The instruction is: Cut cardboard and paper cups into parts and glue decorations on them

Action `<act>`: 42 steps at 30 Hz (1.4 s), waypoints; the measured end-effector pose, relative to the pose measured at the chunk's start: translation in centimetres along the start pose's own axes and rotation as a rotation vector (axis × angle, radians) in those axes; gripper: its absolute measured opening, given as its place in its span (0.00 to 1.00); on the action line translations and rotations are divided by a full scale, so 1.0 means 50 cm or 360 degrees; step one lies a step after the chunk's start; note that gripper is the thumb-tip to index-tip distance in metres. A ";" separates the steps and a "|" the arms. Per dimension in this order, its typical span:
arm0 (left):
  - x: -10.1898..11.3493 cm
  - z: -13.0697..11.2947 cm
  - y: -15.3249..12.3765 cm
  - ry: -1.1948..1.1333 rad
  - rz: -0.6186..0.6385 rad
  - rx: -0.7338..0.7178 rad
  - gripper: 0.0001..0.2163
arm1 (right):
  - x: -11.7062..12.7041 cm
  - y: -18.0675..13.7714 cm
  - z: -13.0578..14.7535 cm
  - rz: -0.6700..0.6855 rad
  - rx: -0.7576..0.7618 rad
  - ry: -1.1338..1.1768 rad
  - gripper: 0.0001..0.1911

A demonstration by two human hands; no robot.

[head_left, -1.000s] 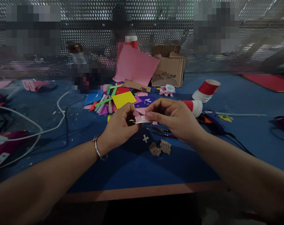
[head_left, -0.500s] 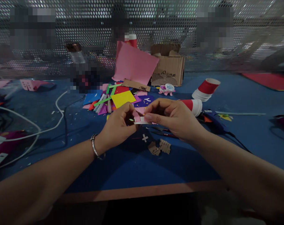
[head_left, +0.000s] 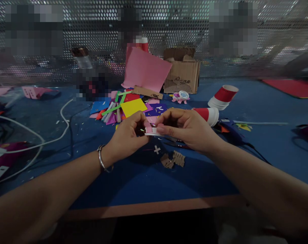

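Note:
Both my hands meet above the blue table [head_left: 133, 179], pinching a small pink and white paper piece [head_left: 151, 130] between them. My left hand [head_left: 128, 135], with a metal bangle [head_left: 102, 159] on its wrist, has its fingers curled and closed on the piece's left end. My right hand [head_left: 188, 127] pinches the right end with thumb and forefinger. Just below the hands lie a small white paper cross [head_left: 157, 149] and two brown corrugated cardboard bits [head_left: 173, 159]. Scissors [head_left: 178, 145] lie partly hidden under my right hand.
A heap of coloured paper scraps [head_left: 128, 106], a large pink sheet [head_left: 145, 69] and a cardboard box [head_left: 182, 73] sit behind. Red paper cups [head_left: 224, 96] and a blue glue gun [head_left: 232, 130] lie right. White cables [head_left: 42, 139] run on the left. A perforated metal screen closes the back.
Both hands have shifted slightly while working the paper piece; the piece stays pinched between them. Nothing on the table has moved.

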State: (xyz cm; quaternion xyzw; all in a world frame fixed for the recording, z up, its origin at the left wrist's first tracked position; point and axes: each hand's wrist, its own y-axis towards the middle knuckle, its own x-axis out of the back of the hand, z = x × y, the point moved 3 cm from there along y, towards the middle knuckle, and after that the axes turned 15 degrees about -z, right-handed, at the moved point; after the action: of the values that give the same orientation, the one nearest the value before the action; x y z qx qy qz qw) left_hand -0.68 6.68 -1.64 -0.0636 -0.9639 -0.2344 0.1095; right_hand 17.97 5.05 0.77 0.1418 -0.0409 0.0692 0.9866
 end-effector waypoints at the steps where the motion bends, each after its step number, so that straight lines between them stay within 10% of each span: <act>1: 0.000 0.000 0.000 -0.0018 0.0004 0.0011 0.12 | 0.000 0.000 -0.001 -0.0004 -0.0005 -0.0002 0.19; 17: -0.014 0.002 -0.002 -0.0892 -0.0133 0.0788 0.21 | 0.015 0.004 0.000 -0.0135 0.0099 -0.0052 0.23; 33: 0.000 -0.010 0.001 -0.0514 -0.0003 0.0447 0.33 | 0.023 0.005 0.002 0.0013 0.0246 -0.0354 0.19; 42: -0.008 -0.011 -0.005 -0.0294 0.0124 0.0420 0.17 | 0.021 0.004 0.011 0.0010 0.0276 -0.0423 0.19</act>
State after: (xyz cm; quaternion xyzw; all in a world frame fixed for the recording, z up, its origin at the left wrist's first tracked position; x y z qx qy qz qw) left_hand -0.25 6.19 -1.39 -0.1073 -0.9890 -0.0947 0.0368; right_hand 18.97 5.21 1.47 0.2344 -0.1654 0.0560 0.9563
